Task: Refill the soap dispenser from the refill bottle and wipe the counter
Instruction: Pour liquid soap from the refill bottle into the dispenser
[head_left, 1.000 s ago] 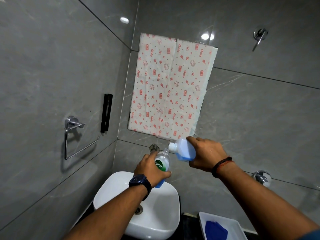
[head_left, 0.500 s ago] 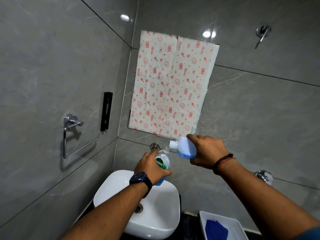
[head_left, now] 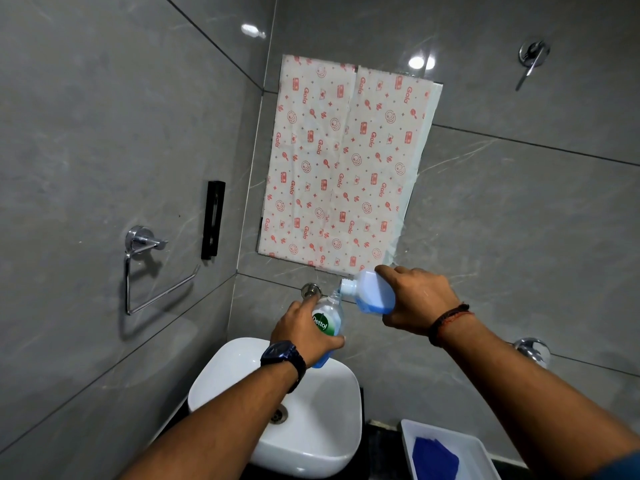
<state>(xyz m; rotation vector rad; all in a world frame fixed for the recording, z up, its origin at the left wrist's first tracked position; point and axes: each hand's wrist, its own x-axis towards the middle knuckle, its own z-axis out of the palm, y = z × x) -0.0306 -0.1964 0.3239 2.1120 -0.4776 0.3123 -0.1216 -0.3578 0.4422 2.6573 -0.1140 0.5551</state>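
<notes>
My left hand (head_left: 304, 329) grips a clear soap dispenser bottle (head_left: 328, 320) with a green Dettol label, held above the white basin (head_left: 311, 441), its open neck pointing up and right. Blue liquid fills its lower part. My right hand (head_left: 415, 301) holds the translucent refill bottle (head_left: 372, 292) tipped almost level, its white mouth right at the dispenser's neck. Blue liquid lies along the refill bottle's lower side. A folded blue cloth (head_left: 434, 459) rests in a white tray (head_left: 408, 431) at the bottom right.
A chrome spout (head_left: 310, 289) sticks out of the grey tiled wall behind the bottles. Patterned paper (head_left: 343, 168) covers the wall above. A chrome towel ring (head_left: 145, 271) and a black bracket (head_left: 213, 220) hang on the left wall. Dark counter (head_left: 379, 445) lies between basin and tray.
Both hands and bottles hold nearly the same pose. The view has shifted slightly; the refill bottle stays tipped at the dispenser's neck.
</notes>
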